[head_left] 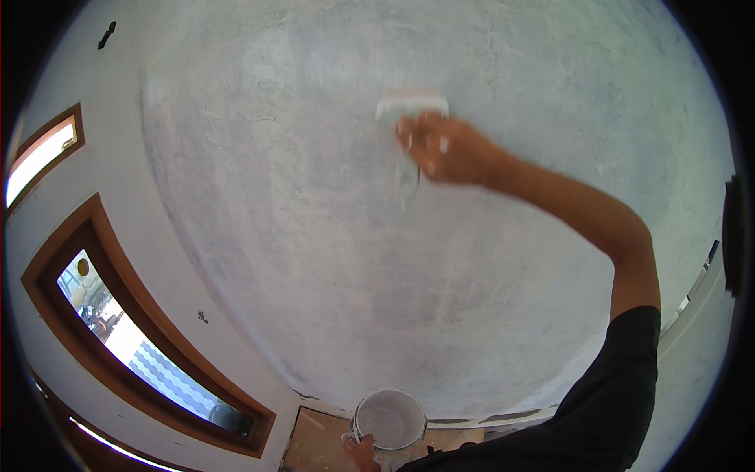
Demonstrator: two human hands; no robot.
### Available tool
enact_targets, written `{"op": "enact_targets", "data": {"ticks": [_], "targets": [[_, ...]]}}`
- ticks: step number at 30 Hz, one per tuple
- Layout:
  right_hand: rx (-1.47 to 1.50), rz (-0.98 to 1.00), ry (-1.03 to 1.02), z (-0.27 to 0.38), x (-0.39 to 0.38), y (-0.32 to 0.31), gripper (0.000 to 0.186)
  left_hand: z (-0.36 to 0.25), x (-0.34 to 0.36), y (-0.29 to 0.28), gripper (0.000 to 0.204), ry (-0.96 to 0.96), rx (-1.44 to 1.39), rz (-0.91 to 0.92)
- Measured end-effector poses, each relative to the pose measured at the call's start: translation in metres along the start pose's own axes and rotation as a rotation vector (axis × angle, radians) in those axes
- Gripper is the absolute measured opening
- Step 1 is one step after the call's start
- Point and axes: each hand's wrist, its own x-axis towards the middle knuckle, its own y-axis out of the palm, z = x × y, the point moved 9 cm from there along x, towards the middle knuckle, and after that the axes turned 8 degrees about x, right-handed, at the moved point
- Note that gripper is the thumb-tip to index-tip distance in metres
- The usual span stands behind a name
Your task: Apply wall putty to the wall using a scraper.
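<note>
My right hand (pixel 452 149), raised on a bent arm, is closed round a wide paintbrush (pixel 413 106). The brush's pale head is up against the wall (pixel 314 236), and its handle points down below my fingers; motion blurs both a little. White smears mark the hand's knuckles. Low in the view, my left hand (pixel 362 455) grips the side of a round white bucket (pixel 389 418). Pale stuff coats the bucket's inner wall, and whitish marks show on the left fingers. The wall is streaked with uneven white and grey-blue.
To the left, a wood-framed window (pixel 138 334) gives a view outdoors, with a smaller wood-framed opening (pixel 46 157) above it. A dark fitting (pixel 107 35) is on the upper left wall. Brown floor covering (pixel 311 444) lies below. A pale panel edge (pixel 696 303) stands at right.
</note>
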Motion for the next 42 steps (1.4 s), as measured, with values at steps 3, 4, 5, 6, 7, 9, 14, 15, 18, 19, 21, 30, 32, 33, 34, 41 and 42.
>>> {"op": "enact_targets", "data": {"ticks": [3, 4, 5, 6, 7, 9, 14, 15, 18, 19, 21, 30, 32, 33, 34, 41, 42], "targets": [[0.051, 0.029, 0.005, 0.046, -0.021, 0.0, 0.028, -0.011, 0.01, -0.018, 0.043, -0.193, -0.183, -0.192], [0.051, 0.029, 0.006, 0.052, -0.023, -0.002, 0.028, -0.007, 0.011, -0.016, 0.043, -0.192, -0.182, -0.193], [0.226, 0.021, 0.051, 0.054, -0.024, -0.004, 0.028, -0.004, 0.013, -0.015, 0.042, -0.162, -0.158, -0.22], [0.401, 0.012, 0.096, 0.053, -0.025, -0.004, 0.03, -0.001, 0.013, -0.015, 0.042, -0.132, -0.135, -0.247], [0.517, -0.03, 0.117, 0.05, -0.023, -0.007, 0.032, 0.0, 0.012, -0.018, 0.042, -0.133, -0.133, -0.249], [0.65, 0.074, 0.166, 0.04, -0.02, 0.0, 0.031, 0.006, 0.01, -0.019, 0.042, -0.177, -0.13, -0.202], [0.825, 0.159, 0.321, -0.037, -0.009, 0.047, 0.015, -0.012, 0.018, -0.005, 0.039, -0.227, -0.33, -0.166], [0.804, 0.173, 0.339, -0.055, 0.001, 0.046, 0.023, -0.007, 0.017, -0.009, 0.039, -0.243, -0.299, -0.178], [0.76, 0.089, 0.374, -0.104, 0.022, 0.041, 0.03, -0.009, 0.017, -0.011, 0.039, -0.185, -0.244, -0.198], [0.71, 0.075, 0.38, -0.12, 0.031, 0.035, 0.033, -0.009, 0.015, -0.012, 0.039, -0.192, -0.242, -0.209], [0.574, 0.132, 0.487, -0.155, 0.048, 0.032, 0.039, -0.001, 0.01, -0.009, 0.04, -0.267, -0.329, -0.197], [-0.073, -0.149, 0.539, -0.29, 0.053, -0.08, 0.029, 0.01, 0.014, -0.018, 0.042, -0.239, -0.078, -0.229], [-0.052, -0.092, 0.532, -0.284, 0.052, -0.065, 0.031, 0.049, 0.01, -0.007, 0.03, -0.112, 0.012, -0.206], [-0.036, -0.033, 0.526, -0.277, 0.047, -0.05, 0.034, 0.056, 0.01, 0.0, 0.021, 0.018, 0.099, -0.179], [-0.062, 0.041, 0.539, -0.271, 0.036, -0.029, 0.039, 0.045, 0.02, 0.008, 0.021, 0.03, 0.087, -0.173], [-0.052, -0.103, 0.144, -0.091, -0.039, 0.018, 0.047, -0.004, 0.03, -0.004, 0.029, -0.289, -0.053, -0.035], [-0.014, -0.115, 0.093, -0.06, -0.05, 0.021, 0.046, -0.003, 0.033, -0.008, 0.043, -0.215, -0.173, -0.166]]}}
